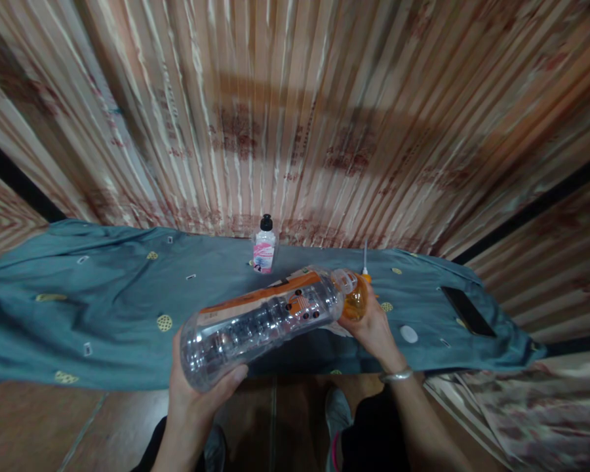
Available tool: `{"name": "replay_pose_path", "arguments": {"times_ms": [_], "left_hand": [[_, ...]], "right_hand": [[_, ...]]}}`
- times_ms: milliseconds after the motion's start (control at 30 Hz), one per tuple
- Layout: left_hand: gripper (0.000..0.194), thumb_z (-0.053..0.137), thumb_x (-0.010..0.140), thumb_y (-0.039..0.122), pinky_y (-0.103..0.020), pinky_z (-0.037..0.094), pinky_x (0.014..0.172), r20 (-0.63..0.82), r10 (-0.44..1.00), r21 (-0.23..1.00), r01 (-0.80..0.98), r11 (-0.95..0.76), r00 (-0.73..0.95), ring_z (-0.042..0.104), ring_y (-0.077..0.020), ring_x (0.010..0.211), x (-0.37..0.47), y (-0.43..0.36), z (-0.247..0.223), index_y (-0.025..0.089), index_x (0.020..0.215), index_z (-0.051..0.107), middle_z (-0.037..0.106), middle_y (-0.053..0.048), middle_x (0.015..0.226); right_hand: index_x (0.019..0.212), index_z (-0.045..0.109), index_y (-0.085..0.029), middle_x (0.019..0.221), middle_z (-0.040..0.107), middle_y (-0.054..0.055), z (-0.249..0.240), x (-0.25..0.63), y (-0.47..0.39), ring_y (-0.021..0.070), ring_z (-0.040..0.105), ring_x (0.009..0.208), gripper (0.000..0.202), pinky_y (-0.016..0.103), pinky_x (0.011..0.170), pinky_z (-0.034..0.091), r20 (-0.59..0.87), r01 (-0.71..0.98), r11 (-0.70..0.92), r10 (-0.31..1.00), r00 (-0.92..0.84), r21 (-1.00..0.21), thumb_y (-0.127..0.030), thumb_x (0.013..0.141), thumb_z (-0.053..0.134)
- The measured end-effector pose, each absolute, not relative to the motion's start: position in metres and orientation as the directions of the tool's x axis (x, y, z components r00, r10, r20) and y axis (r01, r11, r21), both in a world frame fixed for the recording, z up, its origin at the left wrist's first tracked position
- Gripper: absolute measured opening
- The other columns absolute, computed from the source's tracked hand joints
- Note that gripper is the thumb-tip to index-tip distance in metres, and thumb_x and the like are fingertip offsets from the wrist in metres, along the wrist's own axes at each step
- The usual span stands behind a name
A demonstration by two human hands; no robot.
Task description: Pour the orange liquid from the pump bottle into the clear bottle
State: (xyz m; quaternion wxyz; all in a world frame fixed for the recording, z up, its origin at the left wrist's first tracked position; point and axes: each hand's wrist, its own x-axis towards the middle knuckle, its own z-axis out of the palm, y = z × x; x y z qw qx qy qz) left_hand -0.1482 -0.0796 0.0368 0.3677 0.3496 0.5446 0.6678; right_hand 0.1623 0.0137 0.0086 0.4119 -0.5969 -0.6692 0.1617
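bottle [270, 318] of clear plastic lies almost on its side in the air, over the near edge of the table [103, 308], held at both ends. the left hand [196, 387] is closed around its base, thumb across the bottom, and the right hand [368, 321] is closed around the neck end, where the plastic looks orange. whether the cap is on or off, i cannot tell, because the fingers cover it. the risk i see is a spill: some orange liquid seems to collect near the neck, so if the cap is loose and the bottle tilts more, it may run onto the cloth [54, 328]. the ribbed, smooth wall can also slip from the left hand, since only the base is gripped. the bottle is long and round, with an orange and white label. the cloth is soft, grey-blue, wrinkled, with small yellow dots. behind stands a small bottle [265, 248] with black cap and pink label, upright, well apart from the hands. a thin white stick [365, 255] stands just behind the right hand, and a dark flat phone [468, 311] lies to the right. a striped curtain [295, 111] hangs behind.
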Motion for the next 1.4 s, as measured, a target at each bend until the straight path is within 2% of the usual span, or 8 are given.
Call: {"name": "replay_pose_path", "arguments": {"times_ms": [200,300,433,633,833,1033,1200,1400], "left_hand": [[0.086,0.099,0.046,0.047,-0.052,0.061,0.091,0.069,0.874,0.982,-0.12,-0.144,-0.48,0.072,-0.0352,0.094,-0.148,-0.078,0.035,0.021,0.12,0.063,0.069,-0.007,0.097],[0.088,0.099,0.048,0.046,-0.052,0.062,0.09,0.07,0.876,0.98,-0.131,-0.15,-0.478,0.072,-0.0344,0.093,-0.147,-0.078,0.032,0.02,0.123,0.062,0.07,-0.008,0.099],[0.09,0.099,0.047,0.047,-0.052,0.062,0.091,0.077,0.87,0.984,-0.105,-0.146,-0.487,0.072,-0.0365,0.101,-0.148,-0.078,0.027,0.019,0.123,0.062,0.07,-0.01,0.107],[0.089,0.098,0.051,0.05,-0.046,0.062,0.089,0.08,0.864,0.99,-0.063,-0.128,-0.496,0.071,-0.0328,0.101,-0.149,-0.081,0.025,0.018,0.126,0.06,0.071,-0.011,0.112],[0.092,0.097,0.052,0.051,-0.043,0.06,0.087,0.074,0.854,0.99,-0.067,-0.126,-0.514,0.07,-0.0312,0.098,-0.147,-0.083,0.03,0.019,0.129,0.06,0.071,-0.01,0.11],[0.09,0.098,0.051,0.051,-0.041,0.059,0.08,0.078,0.85,0.991,-0.05,-0.122,-0.522,0.07,-0.0285,0.087,-0.147,-0.084,0.033,0.017,0.126,0.061,0.073,-0.008,0.101],[0.089,0.098,0.051,0.052,-0.039,0.057,0.08,0.076,0.843,0.989,-0.068,-0.132,-0.532,0.069,-0.0278,0.089,-0.147,-0.084,0.034,0.017,0.125,0.062,0.073,-0.008,0.101],[0.091,0.097,0.051,0.051,-0.04,0.057,0.083,0.078,0.837,0.99,-0.054,-0.127,-0.542,0.069,-0.0284,0.092,-0.147,-0.085,0.035,0.018,0.127,0.06,0.072,-0.008,0.104]], "right_hand": [[0.152,0.043,-0.018,0.146,0.064,0.018,0.008,0.161,0.014,0.0363,0.065,0.132,0.091,0.058,0.116,0.049,0.351,0.651,0.226,0.934,0.066,-0.725,-0.049,0.074,0.08],[0.152,0.042,-0.017,0.147,0.063,0.019,0.008,0.162,0.014,0.0366,0.063,0.135,0.092,0.057,0.118,0.047,0.357,0.655,0.223,0.931,0.076,-0.722,-0.049,0.074,0.08],[0.152,0.043,-0.017,0.148,0.062,0.019,0.009,0.161,0.013,0.0367,0.063,0.136,0.092,0.057,0.119,0.047,0.356,0.659,0.215,0.931,0.086,-0.721,-0.05,0.074,0.08],[0.152,0.042,-0.016,0.144,0.065,0.019,0.011,0.161,0.012,0.0373,0.065,0.133,0.094,0.058,0.118,0.048,0.336,0.65,0.204,0.938,0.085,-0.733,-0.05,0.074,0.081],[0.151,0.044,-0.018,0.144,0.065,0.018,0.01,0.161,0.012,0.0374,0.064,0.134,0.092,0.057,0.117,0.049,0.361,0.666,0.217,0.929,0.085,-0.714,-0.052,0.074,0.081],[0.152,0.043,-0.016,0.146,0.064,0.019,0.009,0.162,0.012,0.0366,0.064,0.134,0.09,0.056,0.116,0.05,0.386,0.686,0.242,0.92,0.062,-0.687,-0.049,0.076,0.079],[0.152,0.043,-0.018,0.147,0.064,0.017,0.008,0.163,0.012,0.0353,0.064,0.135,0.09,0.055,0.117,0.049,0.382,0.698,0.232,0.922,0.064,-0.678,-0.049,0.076,0.08],[0.152,0.043,-0.016,0.147,0.063,0.019,0.009,0.162,0.012,0.0364,0.063,0.135,0.091,0.056,0.118,0.048,0.372,0.698,0.225,0.926,0.063,-0.679,-0.052,0.076,0.078]]}}
